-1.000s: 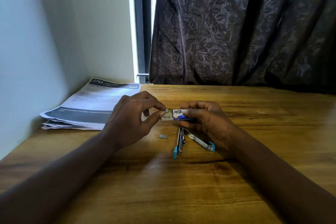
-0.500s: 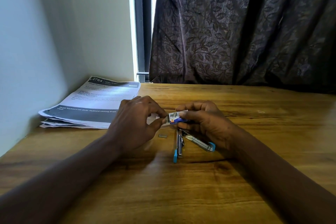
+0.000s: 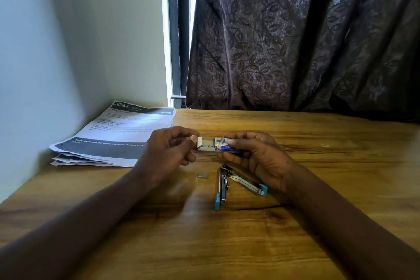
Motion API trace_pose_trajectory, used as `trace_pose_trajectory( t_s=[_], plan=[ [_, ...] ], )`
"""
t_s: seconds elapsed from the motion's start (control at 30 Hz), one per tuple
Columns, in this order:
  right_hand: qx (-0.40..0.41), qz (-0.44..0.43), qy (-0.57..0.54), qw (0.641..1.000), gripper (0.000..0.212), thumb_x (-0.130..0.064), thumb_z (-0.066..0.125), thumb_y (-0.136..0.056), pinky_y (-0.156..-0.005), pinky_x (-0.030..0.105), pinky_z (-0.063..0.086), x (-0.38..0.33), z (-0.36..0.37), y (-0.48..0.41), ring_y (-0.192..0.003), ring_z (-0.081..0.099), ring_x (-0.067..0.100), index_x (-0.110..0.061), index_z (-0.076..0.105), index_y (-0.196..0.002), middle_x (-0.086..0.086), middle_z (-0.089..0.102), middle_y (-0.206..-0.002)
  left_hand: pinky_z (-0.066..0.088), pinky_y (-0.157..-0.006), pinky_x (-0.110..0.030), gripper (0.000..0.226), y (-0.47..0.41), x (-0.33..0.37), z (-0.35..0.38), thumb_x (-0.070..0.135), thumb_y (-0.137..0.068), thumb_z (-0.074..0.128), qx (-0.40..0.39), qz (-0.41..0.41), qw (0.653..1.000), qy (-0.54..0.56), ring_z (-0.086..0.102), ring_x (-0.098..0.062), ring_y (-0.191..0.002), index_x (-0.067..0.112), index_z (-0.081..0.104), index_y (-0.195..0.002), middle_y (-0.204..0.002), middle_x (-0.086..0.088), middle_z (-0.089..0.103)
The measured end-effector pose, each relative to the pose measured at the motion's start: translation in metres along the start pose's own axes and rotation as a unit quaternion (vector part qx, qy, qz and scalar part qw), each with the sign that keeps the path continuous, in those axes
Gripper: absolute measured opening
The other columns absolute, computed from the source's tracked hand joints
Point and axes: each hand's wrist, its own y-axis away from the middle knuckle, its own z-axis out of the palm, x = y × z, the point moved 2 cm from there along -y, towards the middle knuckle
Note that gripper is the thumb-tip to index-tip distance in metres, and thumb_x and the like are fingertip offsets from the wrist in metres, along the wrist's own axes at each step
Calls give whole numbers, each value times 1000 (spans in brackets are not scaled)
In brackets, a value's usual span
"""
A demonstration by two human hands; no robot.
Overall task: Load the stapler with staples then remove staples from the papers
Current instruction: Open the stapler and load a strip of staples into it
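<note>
Head view: at frame centre the right hand [image 3: 256, 157] has its grip clamped on the sleeve of the staple box [image 3: 223, 145]. The left hand [image 3: 168, 152] pinches the end flap of the box's white inner tray [image 3: 205, 144], which is slid partly out to the left and shows staples. Below them the stapler [image 3: 229, 185] lies hinged open on the worktop [image 3: 318, 223], with a loose staple strip [image 3: 202, 176] just to its left. The papers [image 3: 118, 134] sit at middle left, well apart. This looks like the loading step. The next move calls for lifting a strip and seating it in the stapler's open channel.
</note>
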Motion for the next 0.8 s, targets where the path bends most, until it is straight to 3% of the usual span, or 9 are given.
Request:
trace_pose_trajectory(
  t_s=[0.5,0.8],
  plan=[
    [-22,-4,49,999,22,6,67,-88,-66,26,63,2,4,2,-87,76,33,5,67,-111,26,75,-102,62,-68,-28,16,4,4,2,7,-86,76,-32,-20,997,63,74,-20,-71,6,74,-101,-80,-18,76],
    [-48,-49,106,992,34,-2,79,-72,-66,27,60,-3,3,5,-84,70,27,-3,72,-105,23,75,-102,62,-70,-30,22,7,9,2,3,-79,79,-41,-14,991,123,74,-21,-71,2,72,-100,-82,-17,77]
  ],
)
